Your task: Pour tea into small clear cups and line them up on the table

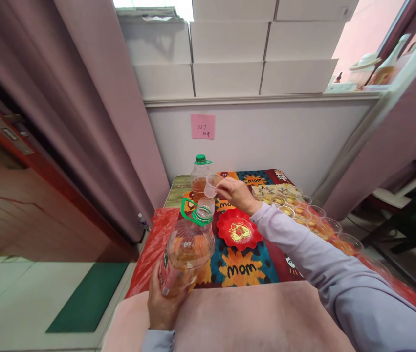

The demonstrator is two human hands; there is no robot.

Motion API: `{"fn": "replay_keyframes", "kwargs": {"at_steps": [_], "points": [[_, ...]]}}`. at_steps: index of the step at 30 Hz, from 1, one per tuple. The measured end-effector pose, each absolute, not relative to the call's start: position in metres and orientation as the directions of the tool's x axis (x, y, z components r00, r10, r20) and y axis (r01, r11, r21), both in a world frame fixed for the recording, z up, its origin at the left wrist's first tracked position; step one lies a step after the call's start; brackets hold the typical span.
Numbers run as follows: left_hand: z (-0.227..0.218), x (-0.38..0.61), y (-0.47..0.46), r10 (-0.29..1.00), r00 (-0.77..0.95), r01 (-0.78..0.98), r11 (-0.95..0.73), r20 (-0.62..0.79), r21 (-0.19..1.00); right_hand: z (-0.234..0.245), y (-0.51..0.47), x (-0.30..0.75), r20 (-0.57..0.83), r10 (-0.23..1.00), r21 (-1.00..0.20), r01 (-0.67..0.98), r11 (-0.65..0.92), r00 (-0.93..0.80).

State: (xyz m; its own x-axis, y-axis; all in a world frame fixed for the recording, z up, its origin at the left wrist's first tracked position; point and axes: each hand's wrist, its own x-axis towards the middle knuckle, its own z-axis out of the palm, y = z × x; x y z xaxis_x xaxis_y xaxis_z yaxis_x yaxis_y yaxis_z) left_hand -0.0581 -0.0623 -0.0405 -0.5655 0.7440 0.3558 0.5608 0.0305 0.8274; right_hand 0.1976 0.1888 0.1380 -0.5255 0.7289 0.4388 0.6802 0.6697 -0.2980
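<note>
My left hand (pixel 167 298) is wrapped round the lower side of a big clear plastic jug (pixel 189 242), which holds some amber liquid. Its mouth is uncapped, with a green ring handle (pixel 186 209) at the neck. Beyond that mouth, my right hand (pixel 235 193) pinches a clear plastic cup (pixel 212 186) by its side. Partly hidden behind the jug's neck is another clear cup (pixel 207 203). A second jug (pixel 198 183) with a green cap stands upright at the back, amber liquid inside. Below my right wrist lies a red scalloped plate (pixel 225 234) with a gold heart pattern.
Many clear cups (pixel 303 212), several with amber liquid, crowd the table's right side near my right forearm. A patterned cloth (pixel 244 269) and red plastic sheet (pixel 149 254) cover the table. White boxes (pixel 229 78) are stacked on a ledge behind. A wooden door (pixel 64 215) stands left.
</note>
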Motion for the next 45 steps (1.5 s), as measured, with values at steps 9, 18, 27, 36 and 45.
{"fn": "replay_keyframes", "kwargs": {"at_steps": [9, 18, 27, 36, 45], "points": [[-0.06, -0.075, -0.059, 0.765, -0.521, 0.602, 0.015, 0.379, 0.798, 0.035, 0.146, 0.28, 0.347, 0.788, -0.332, 0.719, 0.61, -0.509], [-0.052, -0.059, -0.062, 0.724, -0.49, 0.672, -0.041, 0.485, 0.74, 0.002, 0.137, 0.29, 0.358, 0.797, -0.389, 0.699, 0.6, -0.486], [-0.049, -0.057, -0.063, 0.722, -0.468, 0.69, -0.062, 0.51, 0.721, 0.02, 0.105, 0.262, 0.404, 0.914, -0.901, 0.159, 0.403, -0.022], [-0.063, -0.076, -0.065, 0.75, -0.4, 0.769, -0.037, 0.526, 0.638, -0.005, 0.059, 0.168, 0.199, 0.777, -0.876, -0.464, -0.132, -0.598], [-0.059, -0.065, -0.066, 0.721, -0.463, 0.747, 0.005, 0.515, 0.665, -0.017, 0.063, 0.177, 0.136, 0.762, -0.847, -0.474, -0.243, -0.633]]}}
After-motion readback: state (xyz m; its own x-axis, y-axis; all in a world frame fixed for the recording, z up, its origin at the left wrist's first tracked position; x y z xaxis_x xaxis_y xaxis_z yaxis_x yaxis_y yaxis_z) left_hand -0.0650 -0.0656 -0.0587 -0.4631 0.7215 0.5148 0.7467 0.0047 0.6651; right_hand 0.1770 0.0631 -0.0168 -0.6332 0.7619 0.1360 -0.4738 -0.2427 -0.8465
